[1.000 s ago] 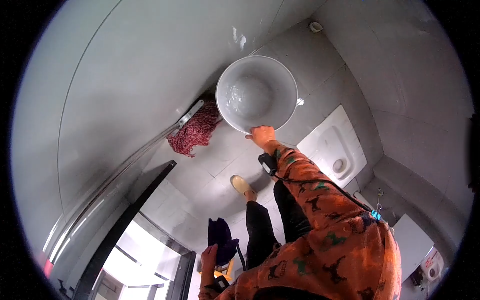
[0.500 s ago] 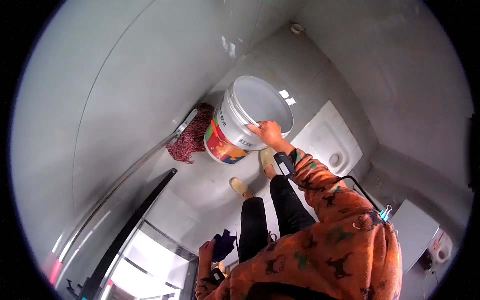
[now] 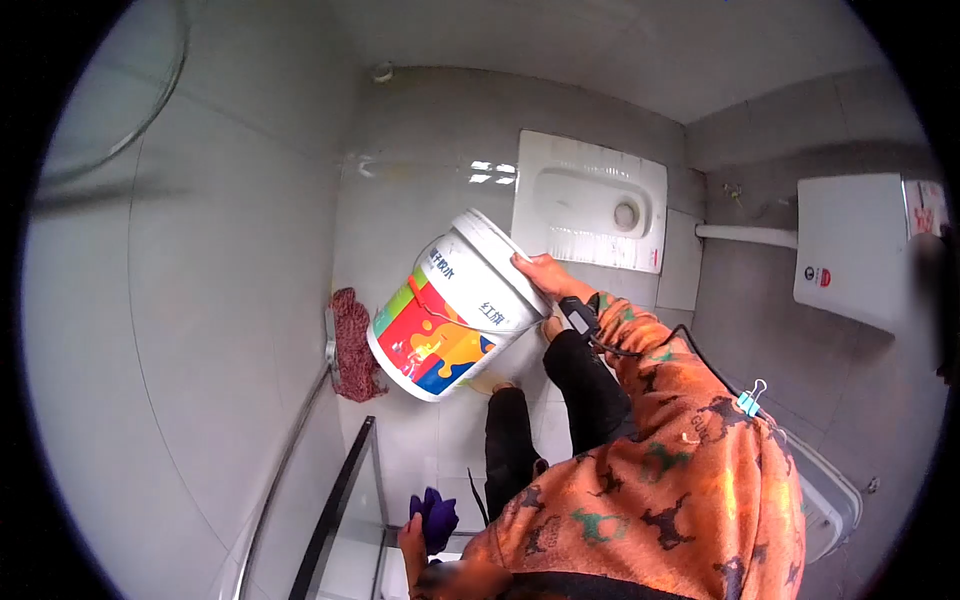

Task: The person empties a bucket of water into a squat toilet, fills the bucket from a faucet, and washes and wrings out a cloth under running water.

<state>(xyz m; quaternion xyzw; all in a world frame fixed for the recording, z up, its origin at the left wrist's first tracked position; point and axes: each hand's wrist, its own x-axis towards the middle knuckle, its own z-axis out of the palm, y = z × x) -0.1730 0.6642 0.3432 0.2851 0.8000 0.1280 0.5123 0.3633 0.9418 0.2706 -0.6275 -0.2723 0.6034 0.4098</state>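
My right hand (image 3: 543,274) is closed on the rim of a large white plastic bucket (image 3: 455,300) with a colourful printed label and a wire handle (image 3: 455,318). The bucket leans, its mouth facing up and to the right, and its inside is hidden from me. I cannot tell whether its base touches the floor. Lower down, my left hand (image 3: 411,540) grips a crumpled dark purple cloth (image 3: 434,520); its exact shape is unclear. Just left of the bucket, a red mop head (image 3: 355,345) lies against the wall.
A white squat toilet (image 3: 590,200) is set in the floor beyond the bucket. On the right are a white wall box (image 3: 850,250) and a pipe (image 3: 745,236). A black-edged glass panel (image 3: 335,510) stands at lower left, beside the mop handle (image 3: 285,460).
The view has swung round, bringing the toilet and wall box further into sight. My right hand has tipped the bucket, so its side shows instead of its inside. The purple cloth stays in my left hand.
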